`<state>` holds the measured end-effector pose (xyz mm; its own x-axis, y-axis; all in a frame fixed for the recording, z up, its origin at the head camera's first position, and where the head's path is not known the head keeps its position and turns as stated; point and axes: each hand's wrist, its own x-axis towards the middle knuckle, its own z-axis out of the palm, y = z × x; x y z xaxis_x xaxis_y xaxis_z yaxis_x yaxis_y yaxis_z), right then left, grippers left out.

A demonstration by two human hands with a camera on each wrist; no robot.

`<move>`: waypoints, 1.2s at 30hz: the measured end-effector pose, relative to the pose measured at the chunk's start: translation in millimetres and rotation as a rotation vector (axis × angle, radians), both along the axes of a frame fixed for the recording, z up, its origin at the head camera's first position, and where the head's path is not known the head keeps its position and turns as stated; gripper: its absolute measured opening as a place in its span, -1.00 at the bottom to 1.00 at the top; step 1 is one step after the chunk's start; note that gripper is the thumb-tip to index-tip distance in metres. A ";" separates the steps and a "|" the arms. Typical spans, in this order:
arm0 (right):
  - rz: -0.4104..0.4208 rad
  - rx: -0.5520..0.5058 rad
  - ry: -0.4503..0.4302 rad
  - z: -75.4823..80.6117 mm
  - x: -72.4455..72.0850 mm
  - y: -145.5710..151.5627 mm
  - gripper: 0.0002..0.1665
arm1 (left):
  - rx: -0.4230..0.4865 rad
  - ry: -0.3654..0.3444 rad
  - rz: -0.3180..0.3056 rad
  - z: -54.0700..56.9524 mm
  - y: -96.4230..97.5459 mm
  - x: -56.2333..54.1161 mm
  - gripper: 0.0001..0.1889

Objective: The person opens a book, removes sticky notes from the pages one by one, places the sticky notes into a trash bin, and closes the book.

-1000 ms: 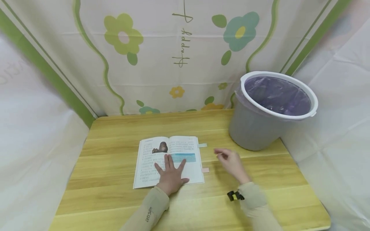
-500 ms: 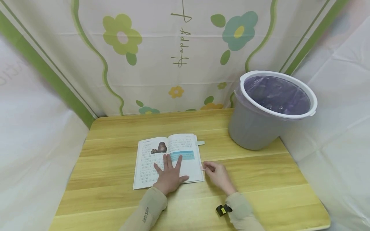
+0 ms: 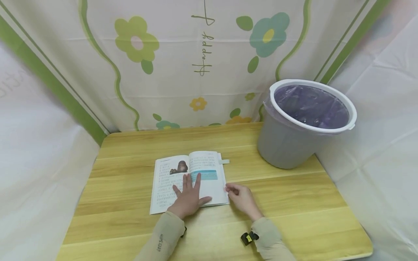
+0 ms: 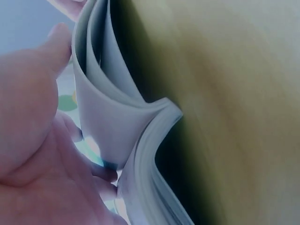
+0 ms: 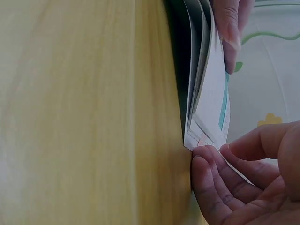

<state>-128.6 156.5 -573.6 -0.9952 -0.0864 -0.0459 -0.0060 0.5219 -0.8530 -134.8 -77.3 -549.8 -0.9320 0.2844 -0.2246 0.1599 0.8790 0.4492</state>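
Observation:
An open book (image 3: 210,190) lies on the wooden table, with a dark picture on its left page and a blue block of text on its right page. My left hand (image 3: 188,198) rests on it near the fold, palm down with fingers spread. At the book's right edge my right hand (image 3: 242,198) has thumb and fingers together at a pink sticky tab, mostly covered by the fingers. A sliver of that pink sticky tab (image 5: 201,139) shows by the fingertips in the right wrist view. Higher on the same edge a pale green sticky tab (image 3: 224,161) sticks out.
A grey bin (image 3: 284,141) with a white rim and a purplish liner stands at the table's back right. The wooden table (image 3: 130,145) meets a flower-printed cloth (image 3: 176,90) behind, and white cloth hangs on both sides.
My right hand has come left and down from beside the book to its right edge, where its fingers now cover the pink tab. My left hand has shifted slightly left on the book.

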 end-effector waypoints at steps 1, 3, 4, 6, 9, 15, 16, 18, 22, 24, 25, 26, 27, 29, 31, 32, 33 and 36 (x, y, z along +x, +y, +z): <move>0.000 0.002 -0.004 -0.1 -0.4 -0.3 -0.66 | 0.012 0.000 0.001 -0.1 -1.5 -0.3 0.04; 0.000 0.010 -0.010 0.2 -0.8 -1.0 -0.66 | 0.031 -0.004 0.000 -0.7 -4.5 -1.2 0.04; 0.001 0.016 -0.012 0.5 -1.0 -1.5 -0.66 | 0.038 -0.007 0.000 -0.7 -6.2 -1.4 0.04; 0.007 0.029 -0.014 2.0 -1.1 -3.0 -0.66 | 0.064 -0.011 0.002 0.2 -9.9 -2.2 0.04; 0.047 0.097 0.017 3.7 -1.5 -6.3 -0.65 | 0.120 -0.017 0.012 4.3 -16.1 -3.4 0.01; 0.164 0.314 0.105 5.7 -3.5 -16.9 -0.55 | 0.388 -0.040 0.036 19.3 -38.2 -11.5 -0.13; 0.183 0.340 0.111 5.9 -3.6 -18.7 -0.52 | 0.444 -0.065 0.038 22.8 -45.3 -13.0 -0.15; 0.211 0.368 0.123 6.1 -3.1 -21.9 -0.45 | 0.537 -0.109 0.044 31.3 -61.4 -16.4 -0.21; 0.246 0.409 0.152 6.1 -2.1 -25.3 -0.40 | 0.592 -0.124 0.120 48.9 -97.9 -19.6 -0.27; 0.257 0.428 0.181 5.7 -1.8 -25.3 -0.43 | 0.579 -0.089 0.157 55.8 -113.4 -20.7 -0.27; 0.261 0.438 0.195 5.4 -1.6 -25.3 -0.44 | 0.572 -0.080 0.169 58.5 -119.8 -21.2 -0.27; 0.263 0.445 0.208 5.3 -1.4 -25.3 -0.45 | 0.558 -0.074 0.176 60.6 -125.2 -21.9 -0.25; 0.264 0.452 0.217 5.4 -1.1 -25.2 -0.47 | 0.541 -0.074 0.173 62.3 -129.5 -22.3 -0.23; 0.269 0.461 0.236 5.9 -0.5 -25.3 -0.48 | 0.523 -0.087 0.175 64.1 -134.8 -23.4 -0.18; 0.271 0.471 0.237 6.5 0.0 -25.9 -0.48 | 0.490 -0.115 0.184 62.2 -137.2 -24.2 -0.13; 0.272 0.476 0.236 7.1 0.2 -26.2 -0.48 | 0.473 -0.134 0.190 60.5 -137.0 -24.3 -0.11; 0.274 0.481 0.235 7.4 0.3 -26.5 -0.48 | 0.456 -0.153 0.196 57.7 -136.6 -24.3 -0.09; 0.278 0.497 0.234 7.9 0.5 -27.5 -0.48 | 0.360 -0.179 0.215 47.0 -132.4 -23.3 -0.06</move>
<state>-128.1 129.0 -565.7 -0.9270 -0.3685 0.0695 -0.3565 0.8087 -0.4678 -158.0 -209.7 -502.8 -0.9339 0.1779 -0.3100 -0.1173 0.6669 0.7359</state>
